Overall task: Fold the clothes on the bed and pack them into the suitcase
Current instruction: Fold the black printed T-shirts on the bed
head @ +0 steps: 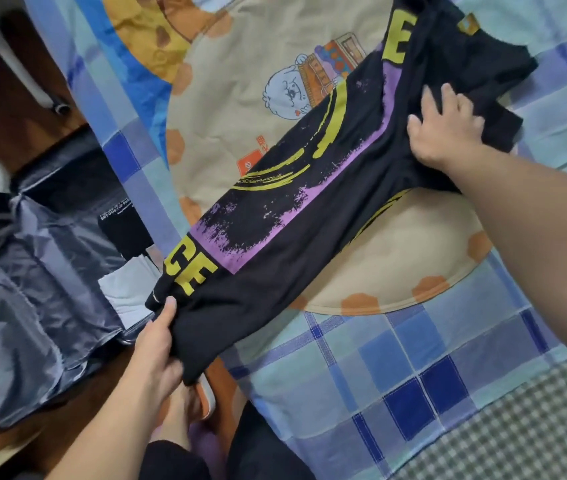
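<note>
A black T-shirt (309, 209) with yellow letters and a purple stripe lies folded lengthwise, stretched diagonally across the bed. My left hand (159, 348) grips its lower end at the bed's edge, thumb on top of the cloth. My right hand (448, 129) lies flat on the upper end, fingers spread and pressing the cloth down near the sleeve. An open suitcase (32, 306) with a shiny grey lining lies on the floor at the left, with a folded pale garment (126, 289) and a black item (122, 230) inside it.
The bed sheet (396, 368) is blue checked with a beige cartoon panel. A grey checked cloth (534, 431) covers the lower right corner. My legs and a slipper (205, 400) stand on the brown floor between the bed and the suitcase.
</note>
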`<control>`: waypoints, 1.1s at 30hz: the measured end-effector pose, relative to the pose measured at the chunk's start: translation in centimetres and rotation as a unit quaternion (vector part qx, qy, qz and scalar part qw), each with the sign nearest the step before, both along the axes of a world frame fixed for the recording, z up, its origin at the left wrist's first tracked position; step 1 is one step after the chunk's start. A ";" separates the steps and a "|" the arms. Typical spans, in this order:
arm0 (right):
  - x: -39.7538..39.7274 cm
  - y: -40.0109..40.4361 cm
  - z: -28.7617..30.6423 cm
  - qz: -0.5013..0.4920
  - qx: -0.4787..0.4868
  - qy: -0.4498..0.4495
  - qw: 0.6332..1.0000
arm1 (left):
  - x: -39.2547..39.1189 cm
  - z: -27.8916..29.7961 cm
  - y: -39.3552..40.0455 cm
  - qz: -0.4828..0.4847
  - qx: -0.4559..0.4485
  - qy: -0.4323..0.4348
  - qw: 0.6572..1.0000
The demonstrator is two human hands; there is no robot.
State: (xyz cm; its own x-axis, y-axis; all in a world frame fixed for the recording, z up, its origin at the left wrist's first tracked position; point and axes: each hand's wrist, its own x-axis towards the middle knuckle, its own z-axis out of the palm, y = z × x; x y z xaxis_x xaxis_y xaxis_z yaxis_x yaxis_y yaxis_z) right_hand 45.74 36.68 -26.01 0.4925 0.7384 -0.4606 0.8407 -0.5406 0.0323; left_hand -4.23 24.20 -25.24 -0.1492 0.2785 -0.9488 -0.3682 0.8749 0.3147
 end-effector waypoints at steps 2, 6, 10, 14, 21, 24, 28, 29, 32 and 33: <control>0.0 0.0 0.4 -0.001 -0.013 0.001 1.000 | -0.4 1.4 0.4 -0.099 0.028 0.045 0.994; -0.2 -0.7 1.1 -0.010 -0.015 0.002 1.000 | -2.5 3.6 3.7 -0.093 0.197 0.286 0.933; -2.5 -2.4 1.2 -0.018 -0.017 -0.009 1.000 | -5.7 4.9 10.1 -0.106 0.332 0.341 0.873; -5.1 -5.4 1.0 -0.032 -0.038 -0.021 0.999 | -7.4 4.8 14.5 -0.355 0.341 0.355 0.795; -8.1 -7.9 0.6 0.163 0.054 0.005 0.985 | -6.3 7.2 12.9 -0.260 0.385 0.415 0.782; -10.3 -8.3 -0.1 0.200 0.041 0.013 0.979 | -9.0 8.0 11.2 -0.201 0.391 0.471 0.765; -12.4 -7.2 -0.4 0.219 0.113 -0.045 0.968 | -13.6 6.3 10.9 -0.265 0.256 0.350 0.861; -12.8 -6.9 -0.6 0.222 0.131 -0.061 0.964 | -14.2 5.9 11.6 -0.243 0.226 0.314 0.890; -13.4 -6.2 -0.2 0.242 0.125 -0.109 0.956 | -13.9 5.1 13.4 -0.121 0.189 0.207 0.952; -13.1 -6.1 0.1 0.246 0.108 -0.117 0.956 | -13.4 5.0 13.7 -0.097 0.189 0.186 0.959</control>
